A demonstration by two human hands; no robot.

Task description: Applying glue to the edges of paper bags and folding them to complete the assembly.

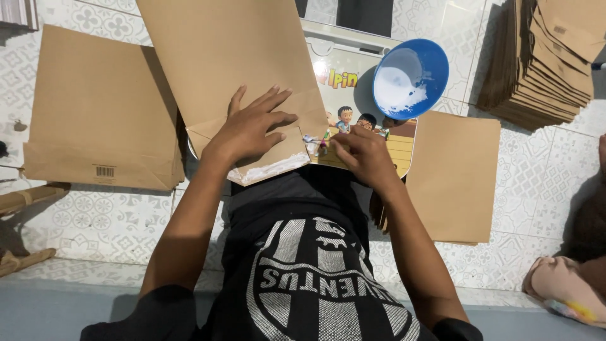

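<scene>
My left hand (252,129) lies flat, fingers spread, on the lower end of a brown paper bag (233,63) that rests on a small lap table with a cartoon print (344,79). The bag's bottom flap (271,169) carries a strip of white glue along its edge. My right hand (360,155) sits beside the flap with fingers curled, its fingertips at the flap's right corner; whether it pinches anything I cannot tell. A blue bowl (410,79) with white glue stands on the table just beyond my right hand.
A stack of flat brown bags (101,107) lies on the patterned tile floor at left. Another brown sheet pile (451,177) lies at right, and a tall fanned stack of bags (543,57) stands at the far right. Cloth (565,287) shows at the lower right.
</scene>
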